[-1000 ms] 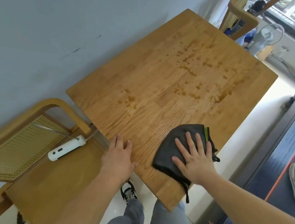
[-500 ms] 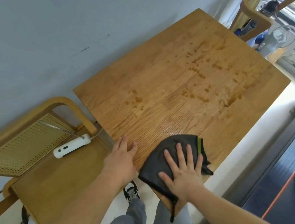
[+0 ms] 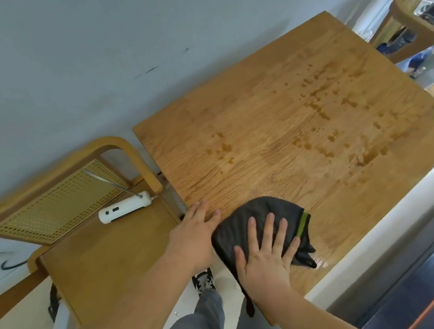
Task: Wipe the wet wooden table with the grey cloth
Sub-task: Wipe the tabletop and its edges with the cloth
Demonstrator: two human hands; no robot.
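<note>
Right hand (image 3: 266,260) presses the grey cloth (image 3: 257,219) flat, fingers (image 3: 267,226) spread; left hand (image 3: 193,237), fingers together, rests on the near tabletop (image 3: 301,133).

— How does the right hand (image 3: 266,263) lie?
— Palm down, fingers spread and straight, pressed flat, forearm reaching in from the lower right.
— And the left hand (image 3: 193,238)?
— Also flat, fingers together and extended, just beside the right, its bare forearm stretching from the lower left.
</note>
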